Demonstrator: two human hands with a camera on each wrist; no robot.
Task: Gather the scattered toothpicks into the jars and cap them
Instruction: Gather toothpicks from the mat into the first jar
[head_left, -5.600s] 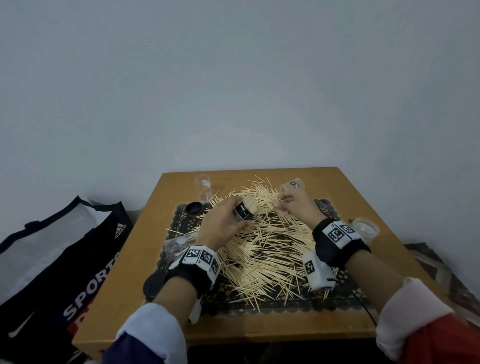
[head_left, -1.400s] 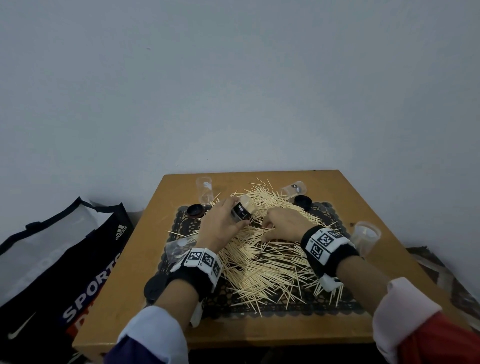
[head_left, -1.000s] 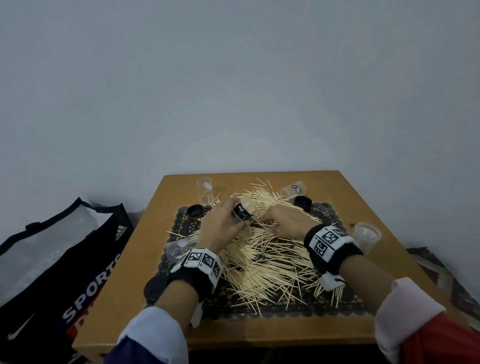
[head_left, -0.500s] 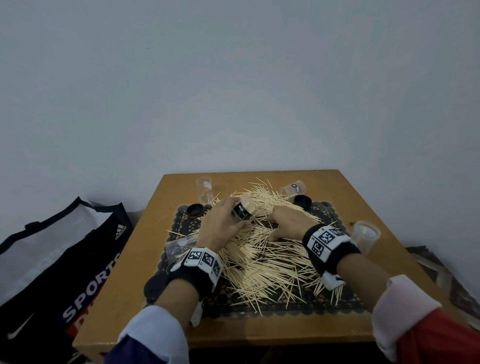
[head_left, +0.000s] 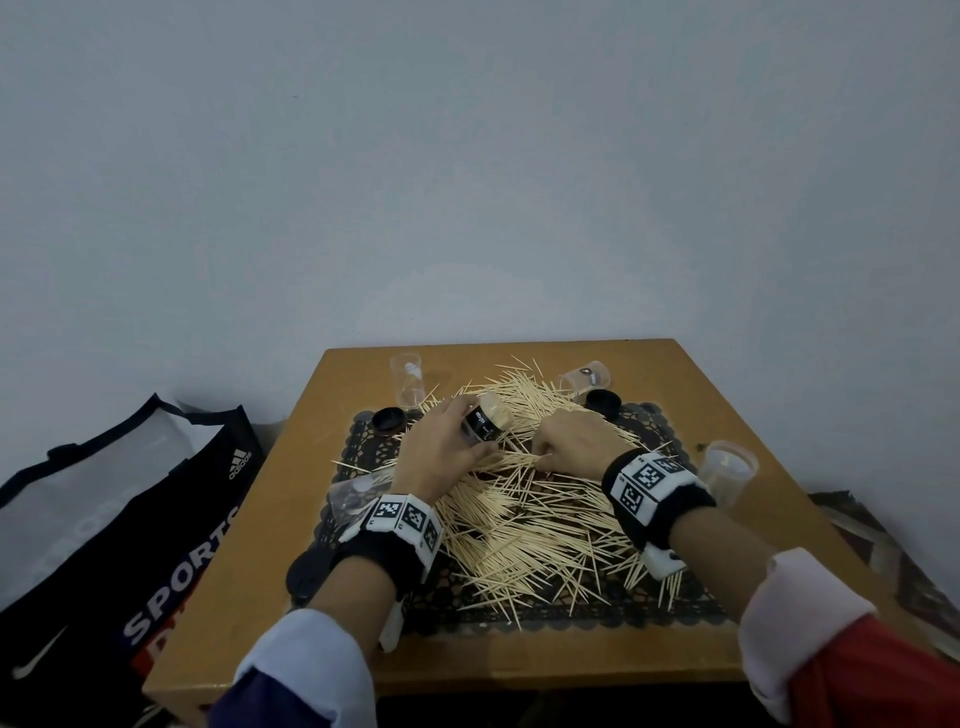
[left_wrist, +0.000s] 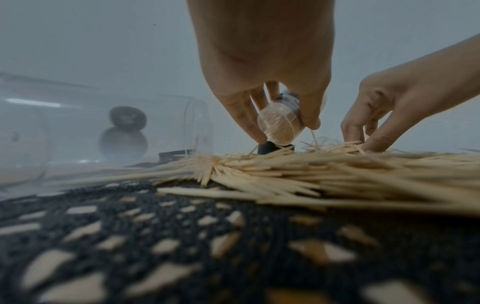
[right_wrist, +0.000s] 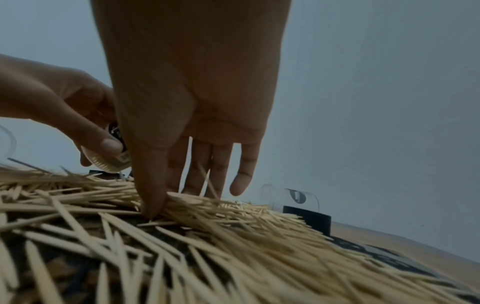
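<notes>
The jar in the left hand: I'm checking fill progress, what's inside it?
The jar, held tilted by the left hand, shows toothpicks packed against its clear base. Fingers and a dark label hide the sides, so how full it is cannot be seen.

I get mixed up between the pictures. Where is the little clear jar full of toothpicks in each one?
Head: little clear plastic jar with black label, centre, held by the left hand.
Left wrist: top centre, between fingertips.
Right wrist: left edge, under the thumb.
Shared landmark: pale wooden toothpick pile.
</notes>
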